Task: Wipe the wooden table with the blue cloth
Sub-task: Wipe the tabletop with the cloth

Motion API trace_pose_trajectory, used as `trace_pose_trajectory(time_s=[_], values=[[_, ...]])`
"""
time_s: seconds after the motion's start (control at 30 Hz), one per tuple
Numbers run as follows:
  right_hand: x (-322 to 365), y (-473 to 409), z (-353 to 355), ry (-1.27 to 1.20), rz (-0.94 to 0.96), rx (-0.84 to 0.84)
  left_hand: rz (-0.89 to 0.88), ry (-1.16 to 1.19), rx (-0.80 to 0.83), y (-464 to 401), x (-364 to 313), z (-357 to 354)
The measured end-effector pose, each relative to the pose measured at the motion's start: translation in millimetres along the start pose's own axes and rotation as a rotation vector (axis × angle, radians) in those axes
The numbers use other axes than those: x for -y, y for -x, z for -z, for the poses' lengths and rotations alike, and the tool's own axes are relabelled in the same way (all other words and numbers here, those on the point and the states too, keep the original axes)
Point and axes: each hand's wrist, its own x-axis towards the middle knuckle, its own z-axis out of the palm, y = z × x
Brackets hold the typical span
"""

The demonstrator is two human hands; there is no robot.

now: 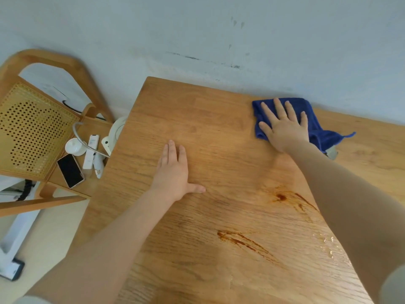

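Observation:
The wooden table (203, 119) fills the middle and right of the head view, its far edge against a pale wall. A blue cloth (315, 126) lies bunched near that far edge. My right hand (283, 126) presses flat on the cloth with fingers spread and straight. My left hand (175, 172) rests flat on the bare wood near the table's left side, thumb out to the right. Brown streaks (243, 240) and a darker brown spot (281, 197) mark the wood closer to me, with wet drops (328, 244) beside my right forearm.
A wooden chair (37, 128) with a cane back stands left of the table. On its seat lie a black phone (70, 171), a white remote-like device (91, 152), a small white round container (74, 147) and other white items. White equipment (13, 244) sits on the floor.

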Motion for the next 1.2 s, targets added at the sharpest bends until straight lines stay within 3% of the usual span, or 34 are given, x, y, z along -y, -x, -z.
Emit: trace_pose_trajectory(time_s=[0.47, 0.63, 1.03, 1.2], values=[[121, 101, -39, 0.094, 0.265, 0.046, 0.007, -0.017, -0.043, 4, 1, -4], [122, 107, -40, 0.096, 0.322, 0.026, -0.02, -0.024, -0.083, 4, 3, -5], [59, 0, -5, -0.096, -0.13, -0.011, -0.034, -0.036, -0.041, -6, 2, -9], [76, 33, -11, -0.083, -0.109, 0.054, -0.037, -0.003, -0.027, -2, 3, -7]])
